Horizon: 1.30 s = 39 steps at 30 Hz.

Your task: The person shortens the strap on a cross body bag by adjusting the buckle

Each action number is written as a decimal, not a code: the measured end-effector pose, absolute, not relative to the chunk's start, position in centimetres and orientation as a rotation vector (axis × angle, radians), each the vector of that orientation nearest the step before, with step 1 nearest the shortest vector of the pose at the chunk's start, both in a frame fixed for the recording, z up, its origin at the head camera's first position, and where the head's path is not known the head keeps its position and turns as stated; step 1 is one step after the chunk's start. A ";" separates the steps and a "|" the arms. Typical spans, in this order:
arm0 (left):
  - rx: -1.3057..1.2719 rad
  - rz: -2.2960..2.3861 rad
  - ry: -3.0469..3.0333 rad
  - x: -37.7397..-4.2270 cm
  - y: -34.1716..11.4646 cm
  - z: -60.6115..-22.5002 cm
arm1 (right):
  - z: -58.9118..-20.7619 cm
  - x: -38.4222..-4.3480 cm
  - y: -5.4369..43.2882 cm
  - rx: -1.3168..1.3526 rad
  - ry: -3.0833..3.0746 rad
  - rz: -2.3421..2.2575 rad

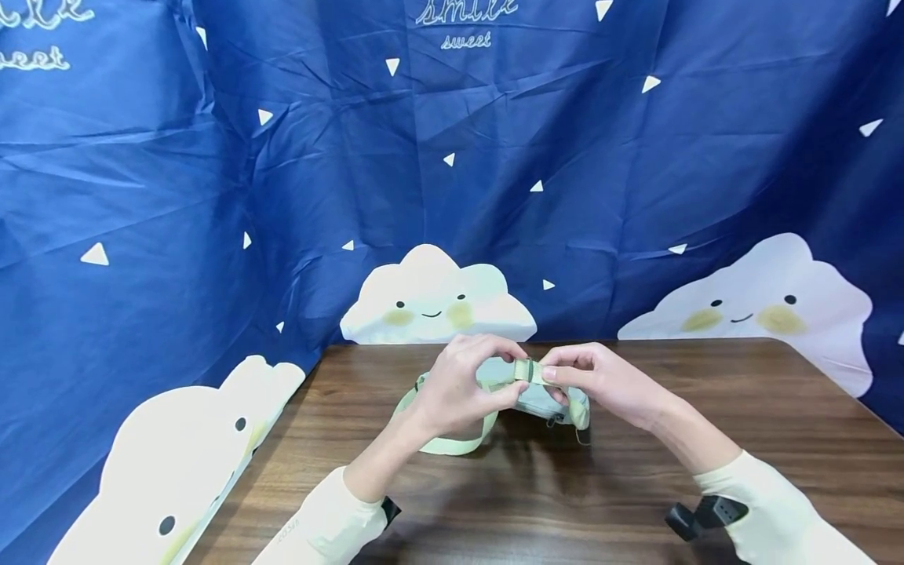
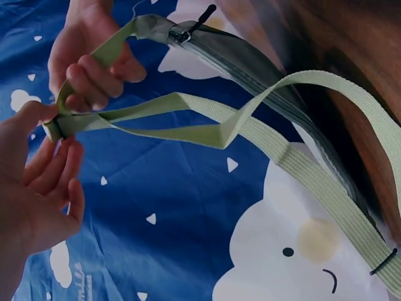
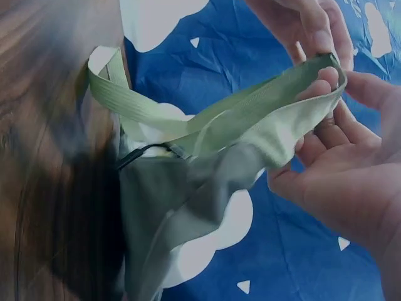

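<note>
A grey-green zippered bag (image 1: 542, 402) rests on the table with its pale green webbing strap (image 1: 452, 447) looped out to the left. My left hand (image 1: 459, 386) pinches the strap at a dark slider buckle (image 2: 57, 127), thumb on one side and fingers on the other. Close beside it, my right hand (image 1: 613, 383) pinches the same strap between thumb and fingers, just right of the buckle. In the right wrist view the strap's bend wraps around fingertips of the right hand (image 3: 351, 150). The strap's two runs trail back toward the bag, partly twisted in the left wrist view.
The brown wood-grain table (image 1: 706, 439) reaches back to a blue cloth backdrop (image 1: 494, 196) with white clouds and triangles. A black zipper pull (image 2: 202, 19) sticks out from the bag's end. Black wrist devices (image 1: 706, 515) sit at the white sleeves.
</note>
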<state>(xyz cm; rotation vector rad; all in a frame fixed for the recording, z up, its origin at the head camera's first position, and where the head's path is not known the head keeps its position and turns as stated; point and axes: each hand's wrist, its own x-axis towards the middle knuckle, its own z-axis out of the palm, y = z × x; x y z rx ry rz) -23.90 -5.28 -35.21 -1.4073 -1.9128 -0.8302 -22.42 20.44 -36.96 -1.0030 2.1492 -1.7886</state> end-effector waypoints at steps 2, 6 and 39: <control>-1.396 -0.836 -1.917 -24.0 -5.4 -35.0 | -36.9 -22.6 20.7 -1.003 2.129 -1.814; -1.429 -0.844 -1.939 -24.2 -5.5 -34.9 | -36.9 -22.7 20.9 -1.042 2.125 -1.847; -1.473 -0.849 -1.914 -24.0 -5.7 -34.7 | -37.1 -22.3 20.1 -0.936 2.354 -1.813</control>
